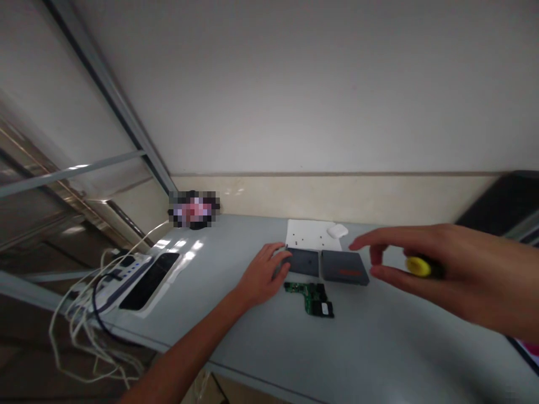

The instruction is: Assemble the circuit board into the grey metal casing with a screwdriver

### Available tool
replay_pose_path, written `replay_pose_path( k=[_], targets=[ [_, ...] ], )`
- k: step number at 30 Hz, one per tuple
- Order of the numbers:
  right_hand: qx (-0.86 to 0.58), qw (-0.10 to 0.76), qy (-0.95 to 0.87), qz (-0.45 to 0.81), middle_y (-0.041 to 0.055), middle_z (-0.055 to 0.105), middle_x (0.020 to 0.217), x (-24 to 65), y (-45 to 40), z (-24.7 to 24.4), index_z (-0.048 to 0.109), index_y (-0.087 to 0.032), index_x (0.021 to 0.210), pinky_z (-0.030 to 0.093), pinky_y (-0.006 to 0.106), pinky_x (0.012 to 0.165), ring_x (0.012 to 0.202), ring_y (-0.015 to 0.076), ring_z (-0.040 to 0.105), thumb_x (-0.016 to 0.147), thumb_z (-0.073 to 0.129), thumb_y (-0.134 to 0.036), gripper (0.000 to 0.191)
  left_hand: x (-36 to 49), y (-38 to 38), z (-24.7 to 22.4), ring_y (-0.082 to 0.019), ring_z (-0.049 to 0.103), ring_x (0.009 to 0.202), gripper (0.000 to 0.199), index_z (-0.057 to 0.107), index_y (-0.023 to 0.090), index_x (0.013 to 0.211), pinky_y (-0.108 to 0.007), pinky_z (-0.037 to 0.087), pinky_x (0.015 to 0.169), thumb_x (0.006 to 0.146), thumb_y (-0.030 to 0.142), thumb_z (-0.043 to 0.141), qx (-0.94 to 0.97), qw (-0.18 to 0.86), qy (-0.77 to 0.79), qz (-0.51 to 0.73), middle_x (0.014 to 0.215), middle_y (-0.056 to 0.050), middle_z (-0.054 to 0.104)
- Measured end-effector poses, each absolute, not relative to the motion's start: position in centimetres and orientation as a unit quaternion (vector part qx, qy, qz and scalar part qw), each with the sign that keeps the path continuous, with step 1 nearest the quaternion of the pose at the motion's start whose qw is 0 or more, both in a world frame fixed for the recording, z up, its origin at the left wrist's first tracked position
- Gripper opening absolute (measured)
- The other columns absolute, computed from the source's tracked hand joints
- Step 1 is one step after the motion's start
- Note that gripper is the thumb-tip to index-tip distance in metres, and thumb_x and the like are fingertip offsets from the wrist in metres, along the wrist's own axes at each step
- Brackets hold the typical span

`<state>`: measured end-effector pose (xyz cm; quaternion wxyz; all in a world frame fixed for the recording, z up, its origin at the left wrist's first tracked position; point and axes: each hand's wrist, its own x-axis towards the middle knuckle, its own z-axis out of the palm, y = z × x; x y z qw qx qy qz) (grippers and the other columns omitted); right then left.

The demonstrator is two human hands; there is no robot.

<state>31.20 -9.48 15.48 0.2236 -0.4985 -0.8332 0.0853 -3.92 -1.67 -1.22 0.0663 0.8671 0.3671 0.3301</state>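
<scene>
My left hand [263, 275] is at the left edge of a dark grey case half [304, 262], fingers apart and curved; whether they touch it I cannot tell. Beside that part lies a second dark grey case piece [344, 267] with reddish lettering. Closer to me rests a green circuit board [312, 299] with black components. On the right, my right hand [438, 275] hovers over the table with thumb and index finger apart. A screwdriver with a yellow-and-black handle [418, 266] is tucked in its palm; its shaft is hidden.
White paper [309, 233] behind the case pieces carries several tiny dark screws and a small white object [337, 230]. A phone [150, 280] lies at the left, near a power strip [120, 283] and tangled cables [84, 336]. A dark object [501, 196] stands at the right.
</scene>
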Motion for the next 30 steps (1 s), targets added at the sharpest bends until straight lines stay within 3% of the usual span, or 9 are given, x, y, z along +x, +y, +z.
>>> replay_pose_path(
  k=[2,7,11,13,19,30],
  targets=[
    [-0.487,0.150,-0.848,0.145,0.0060,0.081,0.095,29.2,-6.9,15.4,0.079,-0.036,0.123,0.056,0.035,0.066,0.073,0.0213,0.072,0.099,0.068,-0.053,0.031,-3.9,-2.1,-0.7,-0.029,0.061,0.134,0.025,0.070,0.023,0.128,-0.052,0.054,0.116,0.107,0.027,0.058,0.879,0.064,0.337,0.331,0.143,-0.015,0.064],
    [-0.533,0.115,-0.836,0.060,0.0082,0.078,0.106,27.8,-3.6,10.2,0.076,-0.027,0.103,0.054,0.039,0.075,0.085,0.0256,0.073,0.094,0.064,-0.025,0.015,-3.9,-2.4,-0.5,-0.029,0.064,0.129,0.017,0.075,0.022,0.111,-0.050,0.055,0.113,0.099,0.033,0.072,0.900,0.069,0.285,0.323,0.138,-0.014,0.067],
    [-0.545,0.139,-0.826,0.041,0.0102,0.072,0.131,28.9,-3.2,5.9,0.073,-0.027,0.122,0.056,0.041,0.082,0.089,0.0259,0.074,0.101,0.062,-0.039,0.026,-3.8,-2.2,-0.8,-0.030,0.065,0.129,0.023,0.078,0.024,0.105,-0.051,0.054,0.113,0.095,0.045,0.080,0.914,0.066,0.280,0.285,0.138,-0.013,0.068],
    [-0.534,0.144,-0.830,0.066,0.0095,0.070,0.135,29.2,-3.2,4.8,0.073,-0.027,0.119,0.056,0.041,0.085,0.091,0.0247,0.074,0.102,0.062,-0.042,0.025,-3.7,-2.1,-0.9,-0.030,0.064,0.128,0.028,0.079,0.024,0.103,-0.051,0.054,0.113,0.094,0.050,0.081,0.922,0.058,0.278,0.263,0.138,-0.013,0.068],
    [-0.529,0.118,-0.832,0.120,0.0066,0.071,0.125,29.2,-3.0,4.2,0.073,-0.028,0.114,0.054,0.038,0.087,0.091,0.0234,0.073,0.104,0.059,-0.036,0.019,-3.3,-2.6,-0.4,-0.030,0.063,0.129,0.021,0.078,0.024,0.106,-0.048,0.054,0.113,0.101,0.044,0.073,0.932,0.018,0.267,0.244,0.135,-0.012,0.069],
    [-0.527,0.157,-0.818,0.169,0.0060,0.071,0.118,29.1,-2.7,4.3,0.072,-0.025,0.104,0.052,0.034,0.084,0.088,0.0202,0.070,0.102,0.060,-0.030,0.013,-2.0,-2.5,-0.5,-0.032,0.058,0.134,0.025,0.072,0.020,0.109,-0.049,0.050,0.115,0.105,0.045,0.070,0.945,0.005,0.253,0.206,0.138,-0.012,0.068]
  ],
)
